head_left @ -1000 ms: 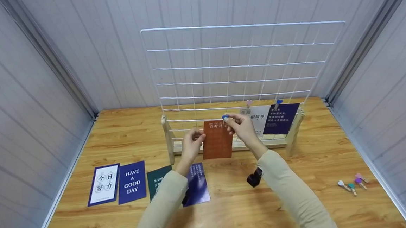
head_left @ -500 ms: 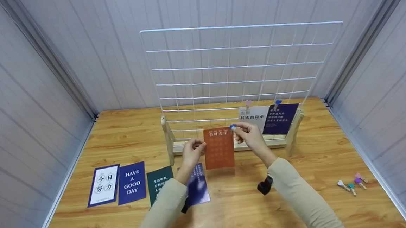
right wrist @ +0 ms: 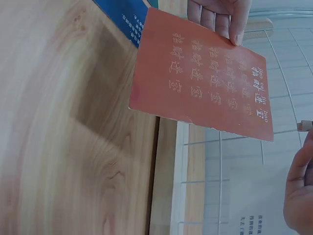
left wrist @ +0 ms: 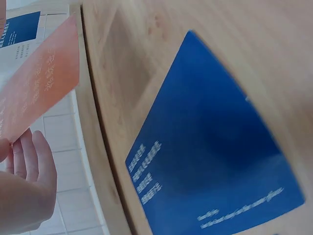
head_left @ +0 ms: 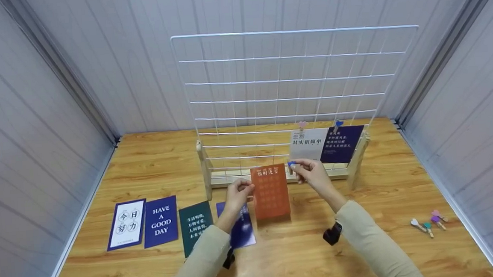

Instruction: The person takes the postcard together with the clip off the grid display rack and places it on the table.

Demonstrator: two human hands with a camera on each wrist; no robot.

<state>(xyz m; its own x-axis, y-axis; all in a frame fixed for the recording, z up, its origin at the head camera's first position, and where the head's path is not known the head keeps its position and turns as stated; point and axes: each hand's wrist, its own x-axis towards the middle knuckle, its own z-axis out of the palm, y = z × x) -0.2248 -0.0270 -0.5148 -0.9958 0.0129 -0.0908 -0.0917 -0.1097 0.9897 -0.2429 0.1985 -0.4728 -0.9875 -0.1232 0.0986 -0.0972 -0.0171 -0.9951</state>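
Note:
My left hand (head_left: 238, 194) pinches the left edge of an orange card (head_left: 270, 192) with pale lettering, held up in front of the wire grid rack (head_left: 247, 146). In the right wrist view the card's lettered face (right wrist: 205, 78) shows fully, with left-hand fingers at its edge. My right hand (head_left: 317, 175) pinches a small wooden clip with a blue heart (head_left: 291, 164), just right of the card's top corner and apart from it. On the rack's lower right hang a white card (head_left: 304, 145) under a pink-heart clip (head_left: 302, 125) and a dark blue card (head_left: 342, 144) under a blue-heart clip (head_left: 338, 124).
On the wooden table (head_left: 301, 259) at left lie a white card with blue border (head_left: 125, 223), a blue card (head_left: 160, 221), a green card (head_left: 193, 221) and another blue card (left wrist: 210, 142) partly under my left forearm. Several heart clips (head_left: 427, 226) lie at right.
Both hands have come down and back from the rack, with the orange card and the clip. The clip has moved off the card's top right corner to its right.

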